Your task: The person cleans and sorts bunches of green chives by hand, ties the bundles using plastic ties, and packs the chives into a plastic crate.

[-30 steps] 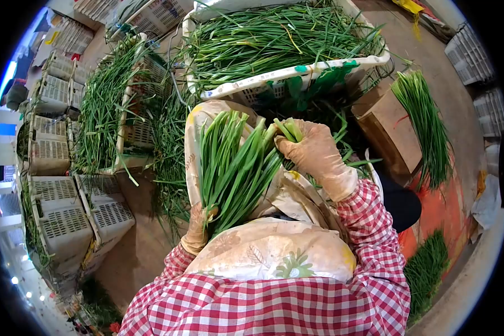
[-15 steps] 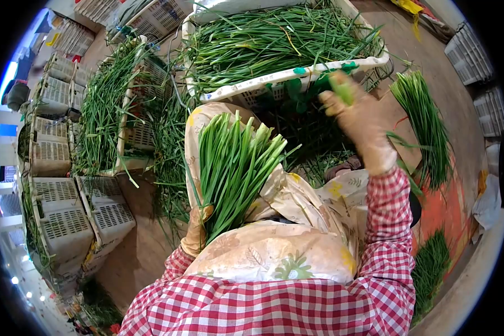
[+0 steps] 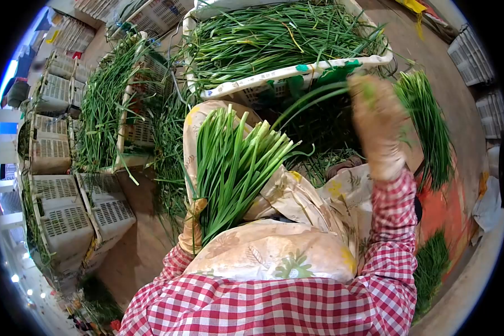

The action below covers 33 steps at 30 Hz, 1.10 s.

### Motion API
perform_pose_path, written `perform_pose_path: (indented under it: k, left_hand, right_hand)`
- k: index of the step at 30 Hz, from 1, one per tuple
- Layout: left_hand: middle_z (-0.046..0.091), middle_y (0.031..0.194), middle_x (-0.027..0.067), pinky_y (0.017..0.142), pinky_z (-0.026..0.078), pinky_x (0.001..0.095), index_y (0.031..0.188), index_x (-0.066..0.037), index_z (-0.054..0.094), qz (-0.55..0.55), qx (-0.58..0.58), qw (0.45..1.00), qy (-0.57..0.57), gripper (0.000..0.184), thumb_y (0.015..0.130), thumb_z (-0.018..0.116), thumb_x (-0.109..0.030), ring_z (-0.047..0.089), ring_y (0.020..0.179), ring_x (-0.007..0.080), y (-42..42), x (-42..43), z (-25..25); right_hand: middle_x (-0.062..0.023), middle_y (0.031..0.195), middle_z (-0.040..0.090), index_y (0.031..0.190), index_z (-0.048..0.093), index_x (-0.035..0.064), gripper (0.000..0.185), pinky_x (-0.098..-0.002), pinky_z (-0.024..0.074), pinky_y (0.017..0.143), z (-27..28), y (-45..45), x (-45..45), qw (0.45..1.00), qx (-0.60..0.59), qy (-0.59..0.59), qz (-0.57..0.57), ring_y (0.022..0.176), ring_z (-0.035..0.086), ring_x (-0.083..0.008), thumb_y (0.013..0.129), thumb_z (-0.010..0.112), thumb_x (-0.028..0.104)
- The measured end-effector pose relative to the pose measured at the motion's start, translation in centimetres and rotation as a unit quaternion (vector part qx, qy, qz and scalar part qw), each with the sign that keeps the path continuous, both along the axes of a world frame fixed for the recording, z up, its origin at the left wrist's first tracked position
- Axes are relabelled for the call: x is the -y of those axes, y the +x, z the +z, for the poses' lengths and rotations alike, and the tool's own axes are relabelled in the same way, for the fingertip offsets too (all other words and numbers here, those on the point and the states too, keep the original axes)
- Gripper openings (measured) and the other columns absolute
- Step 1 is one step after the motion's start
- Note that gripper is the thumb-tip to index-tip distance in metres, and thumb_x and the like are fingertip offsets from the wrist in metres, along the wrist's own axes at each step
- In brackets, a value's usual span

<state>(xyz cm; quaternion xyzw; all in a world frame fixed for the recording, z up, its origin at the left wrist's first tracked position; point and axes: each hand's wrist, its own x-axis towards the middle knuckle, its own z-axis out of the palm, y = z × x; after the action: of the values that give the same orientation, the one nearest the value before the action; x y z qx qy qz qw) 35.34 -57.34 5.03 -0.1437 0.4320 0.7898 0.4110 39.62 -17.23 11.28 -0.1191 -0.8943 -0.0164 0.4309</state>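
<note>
A thick bundle of green stalks (image 3: 235,168) rests on my lap, its pale cut ends pointing up and to the right. My gloved left hand (image 3: 192,224) is closed round the leafy lower left end of it. My gloved right hand (image 3: 378,123) is raised to the right of the bundle, blurred by motion, with a few green stalks (image 3: 313,99) in its closed fingers that trail out to the left. Beyond my knees, a white crate (image 3: 285,73) is heaped with loose stalks.
A second crate (image 3: 123,120) of loose stalks stands at the left, near stacked perforated crates (image 3: 61,218). At the right, a bundle (image 3: 425,129) lies over a cardboard box, with another green bundle (image 3: 432,269) lower down. Loose leaves (image 3: 171,151) cover the floor between the crates.
My right hand has moved away from the bundle's cut ends, up and to the right, with stalks in it. My left hand has stayed round the bundle, which is more fanned out.
</note>
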Motion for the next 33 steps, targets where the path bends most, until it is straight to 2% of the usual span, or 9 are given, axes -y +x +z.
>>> perform_pose_path:
  k: [3, 6, 11, 12, 16, 18, 22, 28, 33]
  left_hand:
    - [0.058, 0.119, 0.0131, 0.091, 0.051, 0.0391, 0.127, -0.004, 0.049, 0.009, 0.007, 1.000, 0.017, 0.046, 0.087, 0.059, -0.024, 0.060, 0.104, 0.0244, 0.0, 0.5, -0.7]
    - [0.059, 0.115, 0.0121, 0.089, 0.051, 0.0384, 0.121, -0.003, 0.052, 0.014, 0.021, 1.000, 0.015, 0.043, 0.086, 0.061, -0.027, 0.061, 0.101, 0.0239, 0.0, -0.8, 0.9]
    - [0.059, 0.091, 0.0018, 0.067, 0.050, 0.0289, 0.092, -0.007, 0.056, -0.004, -0.077, 0.994, -0.071, 0.030, 0.080, 0.070, -0.031, 0.060, 0.079, 0.0140, -0.1, 1.9, -2.4]
    - [0.059, 0.117, 0.0138, 0.091, 0.049, 0.0389, 0.123, -0.001, 0.052, -0.024, -0.057, 0.996, -0.060, 0.049, 0.088, 0.058, -0.034, 0.060, 0.104, 0.0261, 0.4, 0.3, 1.1]
    - [0.059, 0.083, -0.0014, 0.060, 0.044, 0.0282, 0.107, 0.000, 0.059, -0.166, -0.346, 0.884, -0.268, 0.032, 0.087, 0.062, -0.025, 0.054, 0.071, 0.0121, -0.7, 7.5, -11.8]
    - [0.060, 0.087, 0.0000, 0.064, 0.044, 0.0291, 0.109, 0.000, 0.058, -0.189, -0.339, 0.895, -0.221, 0.033, 0.088, 0.062, -0.025, 0.054, 0.074, 0.0131, -0.7, 2.9, -3.0]
    - [0.060, 0.105, 0.0048, 0.082, 0.043, 0.0294, 0.116, 0.001, 0.055, -0.229, -0.351, 0.894, -0.158, 0.036, 0.089, 0.062, -0.021, 0.053, 0.093, 0.0139, -0.2, -2.0, 3.1]
    - [0.058, 0.114, 0.0055, 0.088, 0.041, 0.0273, 0.124, 0.002, 0.050, -0.274, -0.307, 0.904, -0.112, 0.041, 0.090, 0.060, -0.019, 0.052, 0.101, 0.0125, 0.0, -3.2, 4.6]
    - [0.058, 0.117, 0.0058, 0.090, 0.041, 0.0271, 0.127, 0.002, 0.046, -0.308, -0.324, 0.889, -0.093, 0.044, 0.091, 0.058, -0.021, 0.051, 0.103, 0.0116, -0.2, -3.8, 5.2]
  right_hand:
    - [-0.0096, 0.090, 0.067, 0.105, 0.061, 0.0055, 0.025, -0.0348, 0.0524, 0.067, 0.0, 0.6, -3.6, 0.948, 0.189, -0.157, -0.204, 0.082, 0.065, -0.0252, 0.087, 0.062, 0.023]
    - [-0.0104, 0.109, 0.065, 0.126, 0.051, 0.0066, 0.051, -0.0314, 0.0515, 0.078, -2.4, 1.4, 0.5, 0.797, 0.223, -0.551, 0.110, 0.094, 0.064, -0.0206, 0.083, 0.067, 0.026]
    - [-0.0086, 0.085, 0.067, 0.105, 0.065, 0.0079, 0.040, -0.0314, 0.0490, 0.067, -1.7, 1.5, 6.3, 0.616, 0.452, -0.590, 0.262, 0.073, 0.060, -0.0156, 0.077, 0.069, 0.036]
    - [-0.0035, 0.071, 0.063, 0.089, 0.067, 0.0059, 0.025, -0.0316, 0.0454, 0.059, -0.6, 1.7, 6.1, 0.581, 0.450, -0.636, 0.236, 0.060, 0.051, -0.0118, 0.078, 0.066, 0.028]
    - [-0.0029, 0.073, 0.063, 0.093, 0.067, 0.0073, 0.022, -0.0289, 0.0482, 0.061, -1.5, 3.0, 0.1, 0.646, 0.275, -0.670, 0.241, 0.058, 0.053, -0.0090, 0.085, 0.061, 0.027]
    - [-0.0062, 0.083, 0.065, 0.113, 0.060, 0.0077, 0.032, -0.0272, 0.0497, 0.063, -7.4, 2.1, -6.4, 0.565, 0.072, -0.775, 0.273, 0.060, 0.057, -0.0107, 0.088, 0.059, 0.027]
    - [-0.0122, 0.097, 0.065, 0.142, 0.030, 0.0065, 0.070, -0.0263, 0.0495, 0.064, 0.8, -1.6, -2.5, 0.803, 0.260, -0.531, -0.080, 0.064, 0.059, -0.0120, 0.084, 0.065, 0.024]
    - [0.0016, 0.071, 0.059, 0.114, 0.060, 0.0066, 0.037, -0.0180, 0.0361, 0.046, 5.2, -2.2, 0.6, 0.662, 0.270, -0.662, 0.223, 0.052, 0.047, -0.0043, 0.086, 0.065, 0.031]
    - [0.0038, 0.066, 0.051, 0.117, 0.057, 0.0067, 0.054, -0.0189, 0.0295, 0.042, 4.3, -5.3, 2.2, 0.556, 0.377, -0.702, 0.237, 0.050, 0.040, -0.0031, 0.079, 0.072, 0.041]
